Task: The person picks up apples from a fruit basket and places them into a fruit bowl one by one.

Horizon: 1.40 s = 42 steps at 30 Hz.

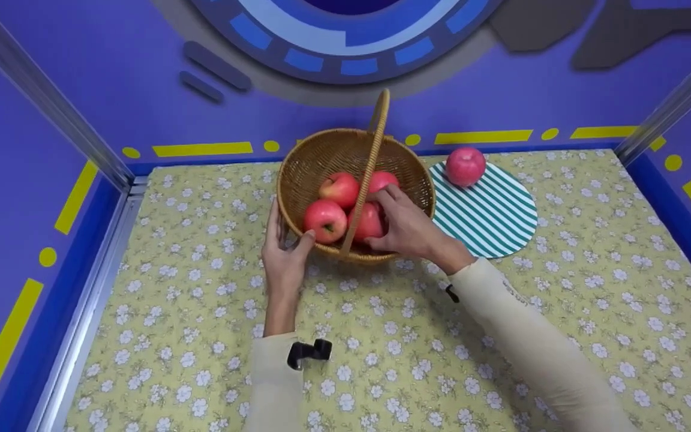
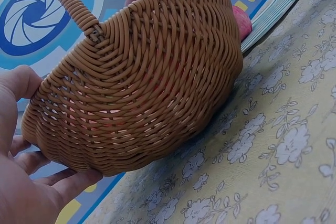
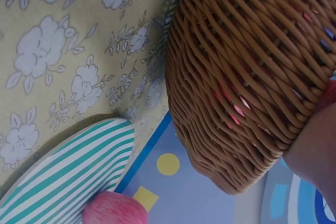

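A brown wicker basket point(image 1: 333, 147) with an arched handle point(image 1: 375, 144) stands on the cloth. My left hand point(image 1: 282, 258) grips its left side; in the left wrist view the thumb lies at the rim and the fingers spread along the woven wall point(image 2: 147, 72). Inside the basket, my right hand point(image 1: 408, 225) holds a red apple point(image 1: 368, 223) beside the handle. Around that apple lie a yellow-red apple point(image 1: 339, 190), another red apple point(image 1: 325, 221) and one at the back point(image 1: 383, 180), partly covered by my fingers. In the right wrist view, the basket wall hides most of the right hand.
Right of the basket lies a round green-and-white striped mat point(image 1: 495, 210), its left edge behind the basket. One more apple point(image 1: 465, 167) sits on its far edge. A floral cloth point(image 1: 201, 288) covers the table. Blue panels point(image 1: 111, 72) close the back and both sides.
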Tool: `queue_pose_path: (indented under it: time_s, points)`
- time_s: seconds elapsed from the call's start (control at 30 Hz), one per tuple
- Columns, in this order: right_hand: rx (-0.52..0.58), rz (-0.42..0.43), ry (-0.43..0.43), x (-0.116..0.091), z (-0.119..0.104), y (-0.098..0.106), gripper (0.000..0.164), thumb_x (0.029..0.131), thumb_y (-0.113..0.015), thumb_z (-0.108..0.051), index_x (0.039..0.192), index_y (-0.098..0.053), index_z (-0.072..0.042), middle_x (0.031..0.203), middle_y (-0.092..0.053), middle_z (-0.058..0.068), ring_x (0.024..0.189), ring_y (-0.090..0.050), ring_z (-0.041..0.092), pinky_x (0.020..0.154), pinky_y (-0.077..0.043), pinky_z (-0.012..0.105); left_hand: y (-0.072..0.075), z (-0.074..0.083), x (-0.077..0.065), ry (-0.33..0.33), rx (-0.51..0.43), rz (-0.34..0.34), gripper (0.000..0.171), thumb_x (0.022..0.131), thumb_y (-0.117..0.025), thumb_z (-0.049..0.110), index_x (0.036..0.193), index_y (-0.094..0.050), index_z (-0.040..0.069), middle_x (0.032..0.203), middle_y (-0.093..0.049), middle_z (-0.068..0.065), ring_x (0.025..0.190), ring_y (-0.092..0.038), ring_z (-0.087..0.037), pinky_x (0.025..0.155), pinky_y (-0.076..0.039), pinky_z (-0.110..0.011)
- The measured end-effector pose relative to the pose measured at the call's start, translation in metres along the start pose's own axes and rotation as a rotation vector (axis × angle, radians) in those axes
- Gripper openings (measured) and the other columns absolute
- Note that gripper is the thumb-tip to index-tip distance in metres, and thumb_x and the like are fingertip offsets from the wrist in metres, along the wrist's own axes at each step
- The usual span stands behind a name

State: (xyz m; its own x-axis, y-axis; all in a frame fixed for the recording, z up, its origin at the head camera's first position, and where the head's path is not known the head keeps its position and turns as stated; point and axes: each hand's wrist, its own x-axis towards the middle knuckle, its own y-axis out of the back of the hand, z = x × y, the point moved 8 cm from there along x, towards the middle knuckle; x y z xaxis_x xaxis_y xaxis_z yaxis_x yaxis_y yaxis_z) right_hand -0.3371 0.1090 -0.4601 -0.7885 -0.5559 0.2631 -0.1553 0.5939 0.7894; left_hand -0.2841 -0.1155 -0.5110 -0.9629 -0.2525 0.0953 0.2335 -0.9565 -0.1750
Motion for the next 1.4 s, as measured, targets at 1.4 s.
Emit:
queue_pose_path:
  time_s: [1.4]
  points:
    - [0.131, 0.529, -0.116, -0.063, 0.016, 0.078, 0.071, 0.082, -0.092, -0.014, 0.143, -0.060, 0.002, 0.139, -0.058, 0.017, 0.120, -0.055, 0.025, 0.096, -0.055, 0.041, 0.000, -0.001, 0.000, 0.020, 0.052, 0.018, 0.091, 0.095, -0.078, 0.012, 0.168, -0.031, 0.039, 0.171, -0.033, 0.001, 0.150, -0.041, -0.030, 0.108, -0.055, -0.032]
